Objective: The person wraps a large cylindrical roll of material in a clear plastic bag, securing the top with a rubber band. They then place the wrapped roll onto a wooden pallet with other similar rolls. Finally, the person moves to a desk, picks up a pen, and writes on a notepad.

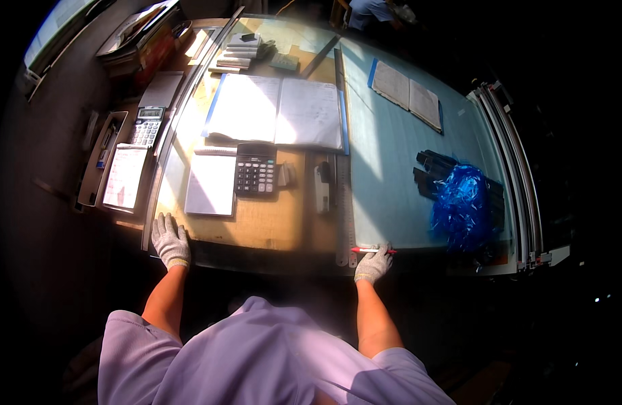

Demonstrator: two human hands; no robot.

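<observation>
My left hand (pixel 169 241), in a pale knit glove, rests with fingers spread on the near left corner of the table (pixel 264 233). At the near edge, right of centre, my gloved right hand (pixel 374 264) grips a red-and-white pen (pixel 369 250) lying crosswise in its fingers. Just beside that hand, a metal ruler (pixel 346 216) runs away from me. A white notepad (pixel 210 185) and a black calculator (pixel 255 174) lie between the hands, farther in. Right of them is what looks like a stapler (pixel 322 187).
A large open ledger (pixel 277 111) lies beyond the calculator; another open book (pixel 405 96) is at far right. Blue shredded plastic (pixel 465 206) and dark strips (pixel 436 165) sit near the right-side metal rails (pixel 510 175). A grey calculator (pixel 147 127) is at left. Another person (pixel 370 15) is behind.
</observation>
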